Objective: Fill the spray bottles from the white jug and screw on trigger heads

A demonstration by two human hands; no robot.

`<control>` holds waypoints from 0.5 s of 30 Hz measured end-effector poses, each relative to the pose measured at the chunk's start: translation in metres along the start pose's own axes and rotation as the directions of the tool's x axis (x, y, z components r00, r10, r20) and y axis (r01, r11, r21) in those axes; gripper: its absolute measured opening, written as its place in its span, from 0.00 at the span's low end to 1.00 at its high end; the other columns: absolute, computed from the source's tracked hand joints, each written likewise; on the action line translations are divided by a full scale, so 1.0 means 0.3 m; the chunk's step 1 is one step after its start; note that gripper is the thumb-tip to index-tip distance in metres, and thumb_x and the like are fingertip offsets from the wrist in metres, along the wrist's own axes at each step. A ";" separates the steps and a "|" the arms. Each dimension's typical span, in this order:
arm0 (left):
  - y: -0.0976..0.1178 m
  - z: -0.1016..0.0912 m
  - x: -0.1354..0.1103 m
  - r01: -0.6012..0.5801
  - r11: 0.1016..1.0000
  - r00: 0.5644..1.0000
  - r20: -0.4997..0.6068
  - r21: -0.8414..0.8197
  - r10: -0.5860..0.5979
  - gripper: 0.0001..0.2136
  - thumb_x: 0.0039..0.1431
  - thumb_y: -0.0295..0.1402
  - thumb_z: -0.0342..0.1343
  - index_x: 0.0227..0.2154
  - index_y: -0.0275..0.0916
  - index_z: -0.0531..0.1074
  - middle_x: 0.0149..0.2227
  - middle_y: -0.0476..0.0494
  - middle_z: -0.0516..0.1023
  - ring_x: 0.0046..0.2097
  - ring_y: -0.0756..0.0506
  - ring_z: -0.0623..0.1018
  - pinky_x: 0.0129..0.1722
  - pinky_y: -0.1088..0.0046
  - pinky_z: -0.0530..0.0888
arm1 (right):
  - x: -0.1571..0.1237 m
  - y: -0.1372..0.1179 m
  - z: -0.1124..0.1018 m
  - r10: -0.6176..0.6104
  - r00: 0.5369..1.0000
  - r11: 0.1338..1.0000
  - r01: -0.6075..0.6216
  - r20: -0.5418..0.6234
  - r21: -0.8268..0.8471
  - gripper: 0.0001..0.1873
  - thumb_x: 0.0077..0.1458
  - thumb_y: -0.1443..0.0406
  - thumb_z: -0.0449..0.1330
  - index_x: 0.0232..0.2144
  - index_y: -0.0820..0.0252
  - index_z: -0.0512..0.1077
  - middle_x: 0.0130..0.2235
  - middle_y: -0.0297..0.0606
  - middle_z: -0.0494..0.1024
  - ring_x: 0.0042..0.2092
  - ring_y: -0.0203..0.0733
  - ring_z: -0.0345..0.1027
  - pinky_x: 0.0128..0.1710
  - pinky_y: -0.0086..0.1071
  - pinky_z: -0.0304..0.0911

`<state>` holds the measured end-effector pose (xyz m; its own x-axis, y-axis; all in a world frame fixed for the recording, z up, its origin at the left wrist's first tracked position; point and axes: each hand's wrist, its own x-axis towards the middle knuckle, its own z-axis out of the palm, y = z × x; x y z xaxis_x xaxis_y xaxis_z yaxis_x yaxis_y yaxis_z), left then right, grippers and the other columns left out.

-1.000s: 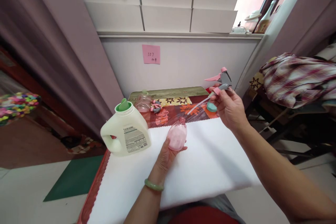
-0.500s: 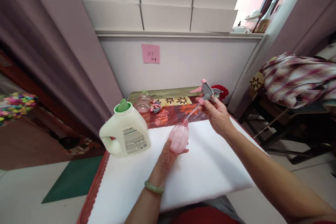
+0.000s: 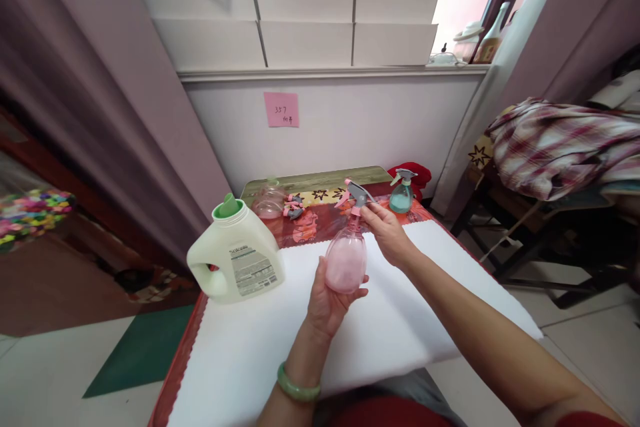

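Note:
My left hand (image 3: pixel 330 300) cups a clear pink spray bottle (image 3: pixel 346 260) from below, above the white cloth. Pale pink liquid shows inside the bottle. With its fingers closed at the neck, my right hand (image 3: pixel 385 230) holds the grey and pink trigger spray head (image 3: pixel 357 195). The head sits on the bottle's mouth, its pink lever pointing left. Whether the collar is threaded on, I cannot tell. To the left stands a large pale green jug (image 3: pixel 240 253) with a green spout.
On the table's far side are clear pink bottles (image 3: pixel 270 200), loose spray heads (image 3: pixel 294 207) and a teal spray bottle (image 3: pixel 401 197). A red cloth item (image 3: pixel 420 177) lies behind. White cloth (image 3: pixel 400 313) covers the near tabletop. Plaid fabric (image 3: pixel 565 147) is piled at right.
My right hand has lowered the spray head onto the bottle's mouth, and its tube is now inside. The teal bottle, hidden before by my hand, has come into view.

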<state>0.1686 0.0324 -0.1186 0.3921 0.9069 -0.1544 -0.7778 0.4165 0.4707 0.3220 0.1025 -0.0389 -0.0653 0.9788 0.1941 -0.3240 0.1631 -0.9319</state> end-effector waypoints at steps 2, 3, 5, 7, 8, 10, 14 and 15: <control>-0.010 0.021 -0.012 0.058 0.998 0.998 0.009 -0.040 -0.058 0.36 0.63 0.57 0.51 0.61 0.27 0.67 0.41 0.28 0.83 0.38 0.36 0.85 0.31 0.64 0.82 | -0.003 0.002 -0.001 0.028 1.000 0.998 -0.029 0.005 0.048 0.23 0.51 0.48 0.70 0.42 0.56 0.79 0.42 0.39 0.85 0.46 0.45 0.77 0.51 0.38 0.67; -0.013 0.029 -0.017 0.086 0.994 0.996 0.015 -0.061 -0.086 0.38 0.63 0.58 0.50 0.60 0.26 0.67 0.40 0.27 0.83 0.38 0.37 0.85 0.30 0.66 0.82 | -0.004 0.003 -0.003 0.044 0.999 0.996 -0.045 0.007 0.072 0.23 0.51 0.48 0.70 0.43 0.56 0.79 0.43 0.39 0.84 0.47 0.45 0.77 0.50 0.37 0.67; -0.018 0.044 -0.027 0.144 0.985 0.990 0.026 -0.098 -0.142 0.40 0.62 0.61 0.47 0.57 0.24 0.69 0.39 0.25 0.83 0.37 0.38 0.84 0.29 0.69 0.81 | -0.005 0.000 -0.005 0.065 0.998 0.992 -0.066 0.010 0.108 0.23 0.51 0.48 0.70 0.44 0.55 0.79 0.45 0.39 0.84 0.47 0.44 0.76 0.48 0.36 0.68; -0.021 0.061 -0.036 0.183 0.977 0.983 0.026 -0.111 -0.181 0.42 0.61 0.63 0.46 0.54 0.22 0.72 0.38 0.23 0.83 0.35 0.39 0.84 0.28 0.70 0.80 | -0.002 -0.009 -0.009 0.051 0.999 0.992 -0.051 -0.003 0.119 0.23 0.51 0.48 0.70 0.43 0.55 0.79 0.45 0.39 0.84 0.47 0.44 0.76 0.48 0.35 0.68; -0.022 0.070 -0.039 0.192 0.975 0.981 0.019 -0.110 -0.191 0.42 0.61 0.63 0.45 0.53 0.21 0.73 0.38 0.23 0.83 0.35 0.39 0.84 0.28 0.71 0.80 | -0.001 -0.017 -0.010 0.025 1.000 0.993 -0.024 -0.011 0.113 0.23 0.51 0.48 0.70 0.44 0.55 0.79 0.45 0.39 0.84 0.47 0.44 0.76 0.48 0.36 0.68; -0.023 0.088 -0.044 0.187 0.977 0.982 -0.008 -0.100 -0.188 0.42 0.61 0.64 0.44 0.50 0.22 0.74 0.37 0.24 0.83 0.33 0.40 0.84 0.28 0.71 0.80 | 0.000 -0.037 -0.013 -0.064 0.998 0.996 0.065 -0.017 0.065 0.22 0.52 0.48 0.69 0.44 0.54 0.78 0.44 0.38 0.83 0.47 0.44 0.76 0.51 0.38 0.67; -0.024 0.113 -0.048 0.155 0.986 0.985 -0.066 -0.061 -0.159 0.40 0.63 0.63 0.43 0.47 0.24 0.76 0.35 0.25 0.83 0.31 0.41 0.83 0.27 0.71 0.80 | -0.019 -0.069 -0.016 -0.247 0.965 0.954 0.258 0.086 -0.152 0.17 0.56 0.52 0.67 0.43 0.54 0.79 0.41 0.35 0.82 0.43 0.43 0.73 0.51 0.38 0.66; -0.024 0.117 -0.049 0.150 0.987 0.985 -0.073 -0.050 -0.153 0.39 0.63 0.63 0.43 0.47 0.24 0.76 0.35 0.25 0.83 0.31 0.41 0.83 0.27 0.71 0.80 | -0.027 -0.071 -0.017 -0.254 0.960 0.943 0.274 0.121 -0.190 0.16 0.57 0.53 0.66 0.42 0.55 0.78 0.40 0.35 0.81 0.42 0.42 0.73 0.49 0.37 0.66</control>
<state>0.1856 0.0139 -0.0893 0.4697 0.8346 -0.2879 -0.7337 0.5504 0.3985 0.3342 0.0917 -0.0223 -0.0940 0.8828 0.4602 -0.1445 0.4453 -0.8837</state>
